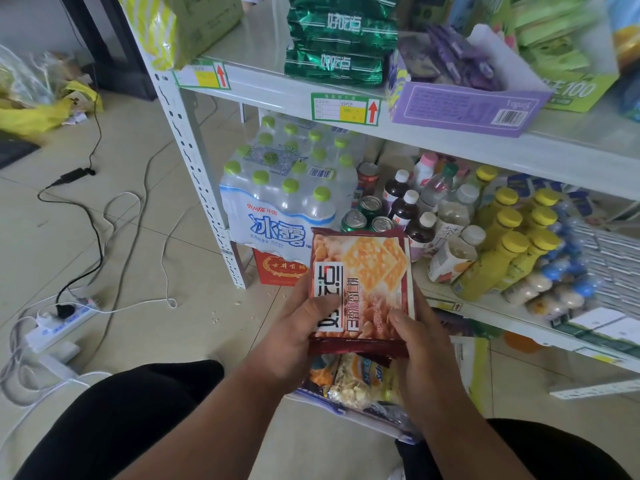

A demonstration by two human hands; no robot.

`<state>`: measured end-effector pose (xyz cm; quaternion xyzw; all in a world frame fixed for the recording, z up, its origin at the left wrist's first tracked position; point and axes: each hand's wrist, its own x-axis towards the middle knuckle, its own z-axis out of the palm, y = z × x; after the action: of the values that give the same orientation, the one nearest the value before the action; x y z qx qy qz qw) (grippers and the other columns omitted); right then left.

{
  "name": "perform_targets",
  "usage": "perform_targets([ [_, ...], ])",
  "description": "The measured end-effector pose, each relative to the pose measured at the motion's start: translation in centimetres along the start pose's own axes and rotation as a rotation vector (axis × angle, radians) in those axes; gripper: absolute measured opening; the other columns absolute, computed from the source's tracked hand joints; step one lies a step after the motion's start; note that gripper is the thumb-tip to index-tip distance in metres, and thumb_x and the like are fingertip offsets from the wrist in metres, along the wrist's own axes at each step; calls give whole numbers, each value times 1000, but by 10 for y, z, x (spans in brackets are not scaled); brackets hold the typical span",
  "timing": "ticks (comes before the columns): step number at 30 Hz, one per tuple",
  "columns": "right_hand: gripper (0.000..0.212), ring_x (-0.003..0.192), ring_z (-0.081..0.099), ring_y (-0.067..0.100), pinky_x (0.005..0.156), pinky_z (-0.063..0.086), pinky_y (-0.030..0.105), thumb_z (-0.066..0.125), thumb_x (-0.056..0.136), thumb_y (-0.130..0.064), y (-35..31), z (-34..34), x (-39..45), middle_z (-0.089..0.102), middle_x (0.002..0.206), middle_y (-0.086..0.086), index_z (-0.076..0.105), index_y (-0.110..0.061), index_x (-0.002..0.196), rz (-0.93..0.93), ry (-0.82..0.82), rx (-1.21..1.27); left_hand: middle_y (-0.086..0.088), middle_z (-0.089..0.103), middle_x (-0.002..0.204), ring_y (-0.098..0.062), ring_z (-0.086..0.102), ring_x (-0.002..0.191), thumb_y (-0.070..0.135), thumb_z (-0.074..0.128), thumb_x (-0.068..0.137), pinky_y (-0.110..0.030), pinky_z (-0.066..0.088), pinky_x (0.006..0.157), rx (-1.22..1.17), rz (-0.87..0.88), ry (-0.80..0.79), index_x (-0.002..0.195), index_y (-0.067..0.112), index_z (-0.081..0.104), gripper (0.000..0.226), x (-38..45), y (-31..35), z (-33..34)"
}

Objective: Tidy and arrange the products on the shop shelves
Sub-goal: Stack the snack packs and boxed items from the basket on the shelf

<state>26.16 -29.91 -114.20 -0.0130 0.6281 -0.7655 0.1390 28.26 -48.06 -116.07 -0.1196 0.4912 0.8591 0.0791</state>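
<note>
Both hands hold one red foil cracker packet (pixel 362 292) in front of the white metal shelving (pixel 194 140), above the tiled floor. The left hand (pixel 298 337) grips the packet's lower left corner, thumb curled over the white label panel. The right hand (pixel 420 344) grips the lower right edge, thumb on the face and fingers behind. The packet's long axis runs away from the person, its top seam towards the shelves. Its printing lies sideways: large Chinese characters on a white panel, with square crackers pictured above. I cannot read the brand with certainty.

Below the packet lies a clear bag of assorted snack packs (pixel 360 382).

On the bottom shelf stands a shrink-wrapped case of green-capped water bottles (pixel 277 192), marked "冰露" in blue. Beside it stand green drink cans (pixel 369 211), dark juice bottles (pixel 403 206) and yellow-capped bottles (pixel 505 247).

On the shelf above rest stacked green foil packets (pixel 337 39) with white characters, a purple cardboard display box (pixel 464 105) bearing a barcode, and a green box (pixel 575 88) showing "100". Green-bordered price tags (pixel 344 108) with red arrows are fixed on the shelf edge.
</note>
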Motion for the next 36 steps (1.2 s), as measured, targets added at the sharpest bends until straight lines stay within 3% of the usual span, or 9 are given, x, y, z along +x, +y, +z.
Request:
perform_targets([
  [4,64,118,73,26,93,59,53,76,91,-17,-7,6,-3,75,126,-5,53,-35,148,-41,128,55,-28,64,139,-55,63,125,21,69,96,-71,50,106,51,89,79,152,15,48,60,-2,8,3],
  [9,54,116,73,26,97,59,56,73,87,-25,-9,19,-14,75,127,1,59,-33,139,-76,123,-96,-30,58,141,-47,69,120,30,76,92,-65,59,98,103,183,176,141,16,64,52,-6,21,0],
  [15,79,126,66,4,105,55,38,71,100,-13,-35,37,-34,68,132,-26,32,-47,158,-77,-11,-133,-24,69,132,-51,70,116,24,71,91,-70,55,99,69,267,282,138,17,64,47,-27,44,-7],
  [17,77,124,66,3,102,57,32,68,101,-5,-43,41,-39,69,130,-27,33,-48,154,-49,-45,-119,-22,75,122,-50,72,111,21,70,93,-61,59,96,118,264,295,127,10,70,35,-36,54,-7],
  [20,71,127,66,10,107,55,37,73,99,-11,-54,50,-49,70,136,-15,41,-48,151,-52,-122,-144,-11,81,105,-38,76,100,13,62,102,-39,66,78,223,266,285,117,3,73,21,-53,73,-2],
  [25,68,123,63,-7,99,53,15,65,103,-16,-75,68,-59,66,132,-32,34,-57,147,-163,-148,-192,-19,79,112,-41,77,103,7,54,105,-48,62,90,268,268,276,118,6,76,25,-75,106,12],
  [29,66,128,64,3,113,50,40,64,105,-26,-81,85,-47,65,140,-22,33,-57,154,-242,-113,-293,-17,80,110,-37,78,101,12,56,106,-45,61,86,255,312,281,117,10,76,23,-85,132,14],
  [32,63,129,65,8,111,52,44,62,106,-28,-91,103,-34,66,140,-19,34,-52,156,-319,-110,-347,-15,78,119,-37,76,109,18,69,90,-50,61,91,263,373,241,131,15,68,41,-90,149,9],
  [36,67,125,62,-6,102,54,21,61,106,-30,-111,125,-18,61,144,-23,27,-57,156,-384,-132,-383,-7,76,124,-29,76,111,9,74,95,-36,64,84,305,470,194,145,25,51,57,-96,174,3],
])
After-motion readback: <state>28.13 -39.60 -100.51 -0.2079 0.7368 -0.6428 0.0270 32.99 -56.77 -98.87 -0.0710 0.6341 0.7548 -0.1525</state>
